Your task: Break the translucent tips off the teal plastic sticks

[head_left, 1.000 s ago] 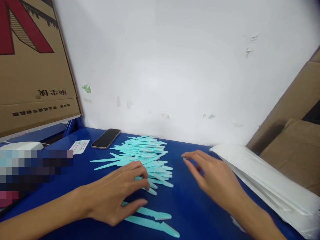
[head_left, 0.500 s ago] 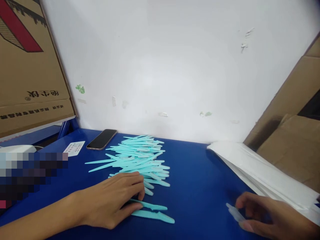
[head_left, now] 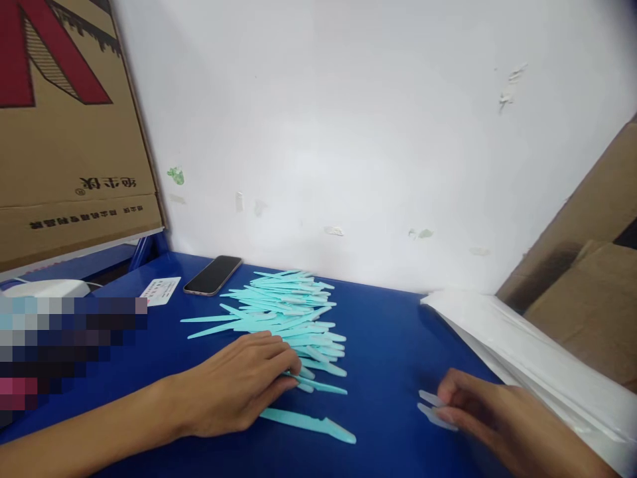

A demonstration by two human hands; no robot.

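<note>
My left hand point(head_left: 243, 385) is closed, with thumb and fingers pinching a turquoise eyebrow razor point(head_left: 328, 388) at the near edge of a pile. Its handle end is hidden behind the fingers. The pile of similar turquoise razors point(head_left: 283, 309) lies just beyond this hand. Closer to me, a single razor point(head_left: 311, 423) rests on the blue table, apart from the others. On the right, my right hand point(head_left: 478, 408) pinches small translucent plastic covers point(head_left: 438, 417) between thumb and forefinger; two pointed tips stick out to the left.
A phone point(head_left: 213, 275) and a white printed card point(head_left: 162, 291) lie at the back left of the blue table point(head_left: 383, 345). White sheets or bags point(head_left: 517, 338) occupy the right edge. Cardboard boxes point(head_left: 74, 153) flank both sides, and a white wall point(head_left: 318, 133) stands behind.
My left hand has carried its razor away from the loose one, toward the pile. My right hand has moved left with the translucent covers, whose tips now show spread apart. The view has shifted slightly.
</note>
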